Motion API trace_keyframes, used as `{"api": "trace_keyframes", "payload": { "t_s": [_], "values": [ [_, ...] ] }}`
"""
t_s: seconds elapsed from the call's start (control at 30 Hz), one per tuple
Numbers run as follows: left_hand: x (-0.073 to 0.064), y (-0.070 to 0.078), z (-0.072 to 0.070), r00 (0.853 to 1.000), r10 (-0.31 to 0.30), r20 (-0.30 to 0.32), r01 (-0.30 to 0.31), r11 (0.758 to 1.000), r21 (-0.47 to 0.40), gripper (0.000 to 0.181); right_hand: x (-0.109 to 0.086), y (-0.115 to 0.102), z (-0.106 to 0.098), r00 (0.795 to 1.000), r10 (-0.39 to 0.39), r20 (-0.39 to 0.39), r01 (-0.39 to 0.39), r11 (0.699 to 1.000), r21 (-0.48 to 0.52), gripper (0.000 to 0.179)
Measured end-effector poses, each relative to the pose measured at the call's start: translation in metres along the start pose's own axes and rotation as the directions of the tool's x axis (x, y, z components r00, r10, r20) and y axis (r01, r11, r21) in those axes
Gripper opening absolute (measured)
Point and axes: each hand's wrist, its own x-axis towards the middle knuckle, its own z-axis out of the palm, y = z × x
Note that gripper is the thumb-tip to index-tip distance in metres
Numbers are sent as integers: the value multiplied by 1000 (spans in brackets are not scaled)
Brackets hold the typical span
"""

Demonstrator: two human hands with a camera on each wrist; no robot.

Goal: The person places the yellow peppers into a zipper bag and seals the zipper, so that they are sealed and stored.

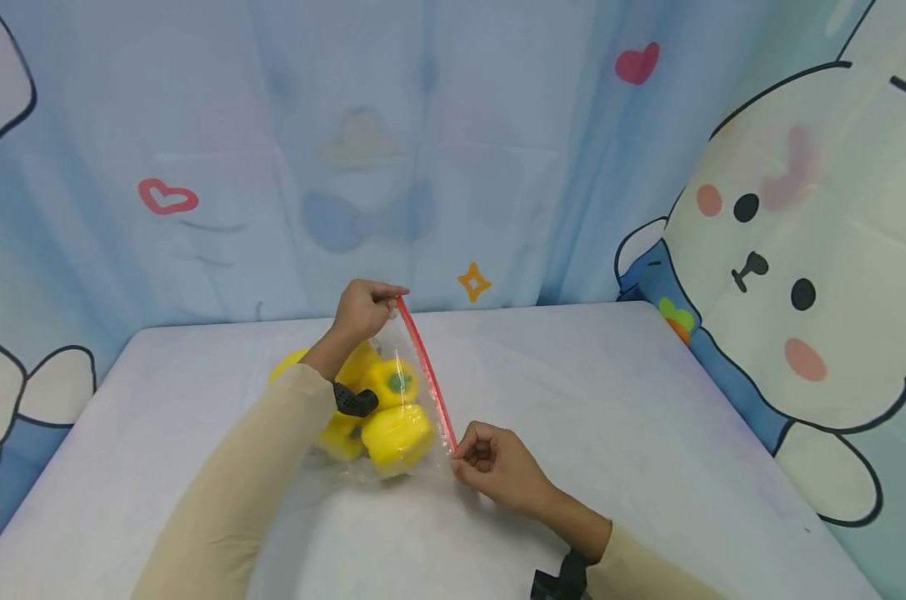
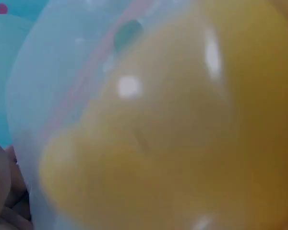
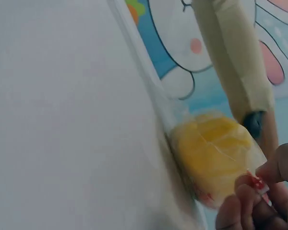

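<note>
A clear zip bag point(image 1: 432, 417) with a red seal strip lies on the table, filled with several yellow bell peppers point(image 1: 397, 437), one showing a green stem end. My left hand point(image 1: 362, 312) pinches the far end of the red strip, its forearm passing over the bag's left side. At the near end of the strip, my right hand point(image 1: 501, 467) pinches the corner between thumb and fingers. The strip stretches straight between both hands. In the left wrist view the yellow peppers point(image 2: 173, 134) fill most of the picture behind blurred plastic. The right wrist view shows the red corner point(image 3: 258, 183) in the fingers.
The white table point(image 1: 618, 400) extends around the bag, with its back edge against a light blue printed curtain point(image 1: 498, 100). A large cartoon rabbit point(image 1: 783, 267) is printed on the curtain at the right. Dark wrist devices point(image 1: 561, 579) sit on both forearms.
</note>
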Motion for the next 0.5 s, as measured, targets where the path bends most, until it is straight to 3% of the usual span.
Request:
{"api": "trace_keyframes", "payload": {
  "t_s": [0.13,0.27,0.4,0.5],
  "values": [
    [-10,0,-10,992,82,96,-95,986,140,36,3,15,-17,998,40,56,-39,999,-28,5],
    [-34,2,-23,968,197,155,-231,940,249,39,6,24,-32,990,72,123,-64,996,-62,11],
    [-84,-7,-33,946,306,106,-324,897,301,34,10,31,-41,990,128,53,-125,991,-53,17],
    [-126,-25,-36,931,365,-23,-342,892,295,28,11,38,-46,986,154,-60,-154,988,6,18]
  ]
}}
